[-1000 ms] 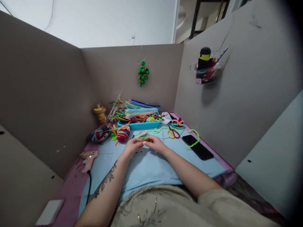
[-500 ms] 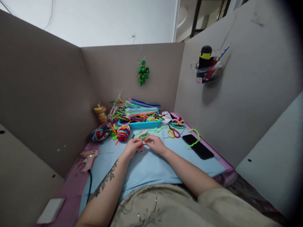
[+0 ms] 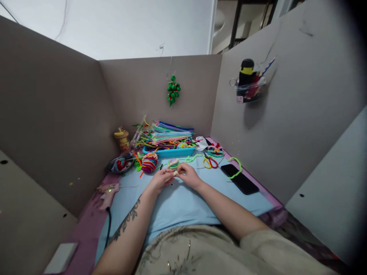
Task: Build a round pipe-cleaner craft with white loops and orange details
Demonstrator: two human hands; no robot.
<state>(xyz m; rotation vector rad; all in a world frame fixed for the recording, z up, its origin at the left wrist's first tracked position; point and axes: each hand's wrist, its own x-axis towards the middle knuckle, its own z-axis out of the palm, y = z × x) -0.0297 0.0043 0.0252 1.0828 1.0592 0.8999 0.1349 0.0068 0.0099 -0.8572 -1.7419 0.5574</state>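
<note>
Between the two sets of fingertips, over the blue mat (image 3: 177,202), sits a tiny pale piece (image 3: 175,173), and both hands are on it. The left hand (image 3: 158,180) pinches it from its side, the right hand (image 3: 187,175) meets it from the other, fingers drawn narrow around it; what the piece is made of is too small to tell. By the look of it, it is very light and probably soft, so it should need only a fingertip pinch at its two ends, and it could slip away if the pinch loosens.

Just beyond the grip lies a small green-and-pink coil (image 3: 173,163), and to the left of that a striped wound ball (image 3: 148,163) in red, purple and yellow. Farther out from the fingers stands a blue tray (image 3: 169,152), heaped with fuzzy craft stems in many colours, some spilling over its rim. Left of the grip and back, a dark round dish (image 3: 119,165) holds a few coloured scraps. To the right of the grip: yellow-and-red scissors (image 3: 210,162), then a black phone (image 3: 239,178) with a green stem (image 3: 236,168) looped across it. Up on the right partition, well above the hands, a clear cup (image 3: 249,90) holds a black-and-yellow object, with other items I cannot make out. A glue gun (image 3: 108,191) lies at the near left edge.
</note>
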